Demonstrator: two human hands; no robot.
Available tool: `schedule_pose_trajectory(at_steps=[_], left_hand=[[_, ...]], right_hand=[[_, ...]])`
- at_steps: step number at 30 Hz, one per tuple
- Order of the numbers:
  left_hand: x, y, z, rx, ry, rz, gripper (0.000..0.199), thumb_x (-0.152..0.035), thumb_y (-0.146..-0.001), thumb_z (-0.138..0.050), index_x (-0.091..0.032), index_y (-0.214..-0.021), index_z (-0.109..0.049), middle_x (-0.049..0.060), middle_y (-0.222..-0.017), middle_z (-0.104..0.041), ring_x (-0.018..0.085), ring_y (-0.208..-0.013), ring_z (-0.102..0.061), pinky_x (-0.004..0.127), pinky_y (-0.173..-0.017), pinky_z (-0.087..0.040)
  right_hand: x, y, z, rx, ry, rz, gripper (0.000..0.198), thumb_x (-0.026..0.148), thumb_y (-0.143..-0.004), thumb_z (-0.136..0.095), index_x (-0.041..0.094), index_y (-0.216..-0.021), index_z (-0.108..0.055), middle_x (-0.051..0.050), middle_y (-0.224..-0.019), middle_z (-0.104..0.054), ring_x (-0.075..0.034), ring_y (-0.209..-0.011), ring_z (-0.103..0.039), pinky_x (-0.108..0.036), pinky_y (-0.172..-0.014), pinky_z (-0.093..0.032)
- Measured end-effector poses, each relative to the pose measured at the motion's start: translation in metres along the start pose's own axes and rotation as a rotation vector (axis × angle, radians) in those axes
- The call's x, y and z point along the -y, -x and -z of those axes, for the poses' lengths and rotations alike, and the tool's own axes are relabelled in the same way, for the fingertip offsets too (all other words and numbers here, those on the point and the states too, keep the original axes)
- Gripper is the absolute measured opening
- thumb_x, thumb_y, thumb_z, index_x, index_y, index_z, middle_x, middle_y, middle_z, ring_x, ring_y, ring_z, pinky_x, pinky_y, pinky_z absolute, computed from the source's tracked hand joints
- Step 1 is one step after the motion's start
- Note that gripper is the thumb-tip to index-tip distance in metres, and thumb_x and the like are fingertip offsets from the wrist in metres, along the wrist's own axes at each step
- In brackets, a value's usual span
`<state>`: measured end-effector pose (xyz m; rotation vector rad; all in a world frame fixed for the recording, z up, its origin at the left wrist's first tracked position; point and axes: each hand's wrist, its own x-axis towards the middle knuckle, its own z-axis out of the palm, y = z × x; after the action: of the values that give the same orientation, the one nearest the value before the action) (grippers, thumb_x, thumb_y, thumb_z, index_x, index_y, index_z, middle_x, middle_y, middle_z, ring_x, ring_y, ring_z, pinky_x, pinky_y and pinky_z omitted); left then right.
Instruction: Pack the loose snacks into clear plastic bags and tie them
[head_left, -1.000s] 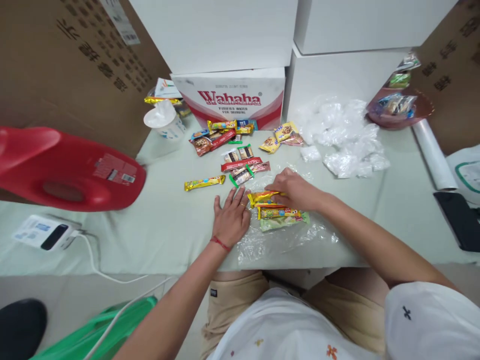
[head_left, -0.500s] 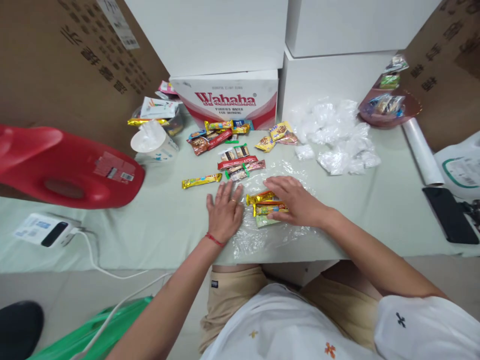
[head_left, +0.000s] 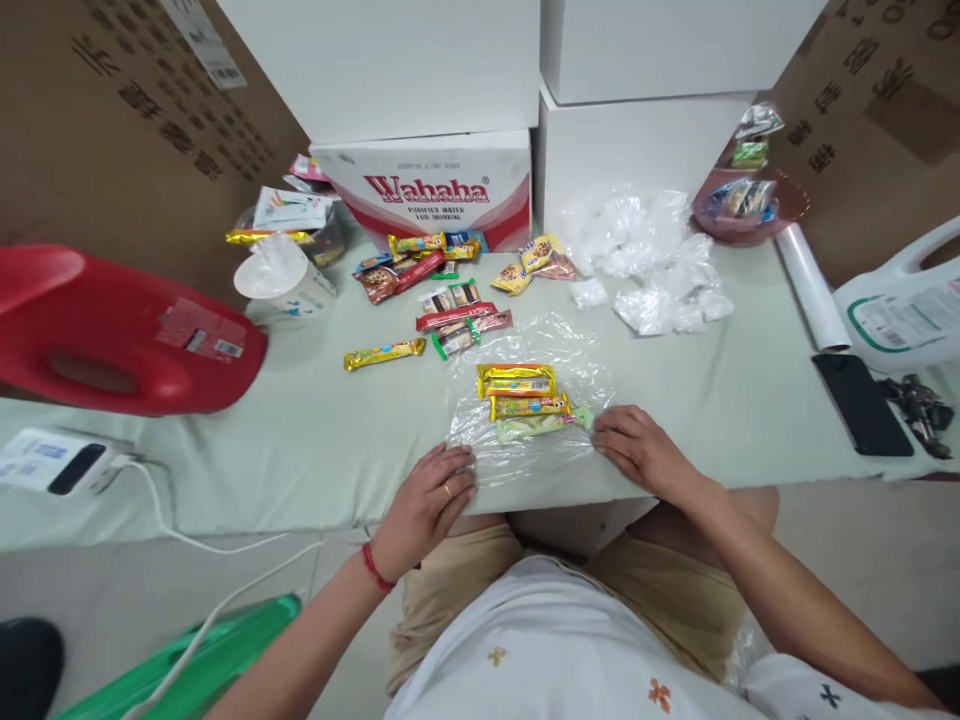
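A clear plastic film [head_left: 577,350] lies spread on the cloth near the table's front edge. On it, side by side, are several yellow-wrapped snack bars [head_left: 529,405] and one pale green snack bar [head_left: 532,427] nearest me. My left hand [head_left: 431,495], with a ring and a red wrist cord, has its fingers closed at the film's near left edge. At the film's right edge, the fingers of my right hand [head_left: 645,452] are drawn together on the plastic, just beside the green bar's end. My right thumb is mostly hidden.
Behind the film lie several wrapped snacks [head_left: 457,315], a lone yellow bar [head_left: 384,353] and a heap of clear bags [head_left: 652,260]. A paper cup [head_left: 296,290] and red jug [head_left: 150,330] stand left; a film roll [head_left: 814,285], phone [head_left: 862,405] and white jug [head_left: 907,305] are right.
My right hand has let go of the bars and moved right and nearer to the film's edge. My left hand has slid back toward me. The bars now lie uncovered.
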<state>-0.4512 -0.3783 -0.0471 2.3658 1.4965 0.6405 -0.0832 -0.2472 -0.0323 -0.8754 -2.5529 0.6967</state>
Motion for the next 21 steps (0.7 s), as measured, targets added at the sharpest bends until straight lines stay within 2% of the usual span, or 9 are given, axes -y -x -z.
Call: schedule_pose_trajectory(at_steps=[4,8,10,14,15,17,19,21], left_hand=[[0.000,-0.010,0.012,-0.075,0.103,0.079,0.024,-0.024,-0.103,-0.045,-0.025,-0.104,-0.069,0.007,-0.110,-0.078,0.021,-0.123,-0.066,0.042,-0.110,-0.052],[0.015,-0.053,0.029,-0.156,0.030,0.305,0.027,-0.036,-0.102,-0.044,-0.023,-0.099,-0.068,0.008,-0.107,-0.076,0.023,-0.108,-0.068,0.041,-0.099,-0.055],[0.028,-0.081,0.030,-0.154,-0.036,0.398,0.028,-0.038,-0.100,-0.045,-0.023,-0.097,-0.069,0.009,-0.104,-0.076,0.025,-0.102,-0.067,0.041,-0.095,-0.054],[0.048,-0.125,0.018,-0.033,-0.138,0.478,0.023,-0.031,-0.093,-0.050,-0.022,-0.090,-0.072,0.009,-0.096,-0.076,0.027,-0.096,-0.063,0.042,-0.092,-0.050],[0.050,-0.131,0.013,-0.022,-0.160,0.488,0.023,-0.031,-0.092,-0.051,-0.022,-0.089,-0.072,0.010,-0.095,-0.075,0.028,-0.096,-0.062,0.042,-0.091,-0.049],[0.049,-0.135,0.005,-0.040,-0.191,0.503,0.022,-0.032,-0.094,-0.052,-0.022,-0.089,-0.072,0.010,-0.094,-0.073,0.029,-0.099,-0.059,0.042,-0.089,-0.048],[0.046,-0.134,0.000,-0.075,-0.196,0.517,0.022,-0.033,-0.095,-0.053,-0.022,-0.090,-0.072,0.010,-0.092,-0.071,0.030,-0.102,-0.058,0.043,-0.089,-0.047],[0.043,-0.130,-0.003,-0.107,-0.188,0.542,0.022,-0.034,-0.095,-0.054,-0.022,-0.090,-0.072,0.010,-0.093,-0.070,0.030,-0.104,-0.057,0.044,-0.090,-0.047]], right_hand=[[0.011,-0.012,0.020,0.011,-0.167,-0.045,0.025,0.034,-0.105,-0.046,0.025,-0.102,-0.069,-0.009,-0.100,-0.072,-0.025,-0.098,-0.065,-0.043,-0.089,-0.054],[0.005,-0.048,0.039,-0.005,-0.213,-0.256,0.029,0.040,-0.103,-0.046,0.022,-0.096,-0.067,-0.004,-0.086,-0.070,-0.020,-0.079,-0.064,-0.032,-0.073,-0.050],[-0.005,-0.069,0.043,0.003,-0.168,-0.384,0.029,0.040,-0.100,-0.048,0.020,-0.093,-0.068,-0.002,-0.078,-0.068,-0.018,-0.071,-0.061,-0.028,-0.067,-0.045],[-0.020,-0.107,0.050,0.195,0.127,-0.519,0.022,0.029,-0.092,-0.052,0.020,-0.084,-0.070,-0.004,-0.076,-0.069,-0.019,-0.070,-0.060,-0.028,-0.063,-0.039],[-0.021,-0.116,0.052,0.199,0.232,-0.525,0.022,0.027,-0.092,-0.052,0.020,-0.083,-0.071,-0.007,-0.079,-0.071,-0.021,-0.073,-0.061,-0.029,-0.063,-0.039],[-0.021,-0.139,0.054,0.112,0.403,-0.461,0.026,0.027,-0.095,-0.049,0.020,-0.092,-0.074,-0.013,-0.093,-0.073,-0.028,-0.088,-0.063,-0.033,-0.068,-0.043],[-0.020,-0.167,0.050,0.039,0.477,-0.313,0.032,0.030,-0.098,-0.049,0.018,-0.115,-0.073,-0.018,-0.112,-0.072,-0.034,-0.109,-0.060,-0.039,-0.080,-0.047],[-0.019,-0.199,0.040,0.091,0.490,-0.189,0.046,0.037,-0.096,-0.058,0.013,-0.136,-0.064,-0.020,-0.128,-0.068,-0.038,-0.127,-0.052,-0.044,-0.096,-0.045]])
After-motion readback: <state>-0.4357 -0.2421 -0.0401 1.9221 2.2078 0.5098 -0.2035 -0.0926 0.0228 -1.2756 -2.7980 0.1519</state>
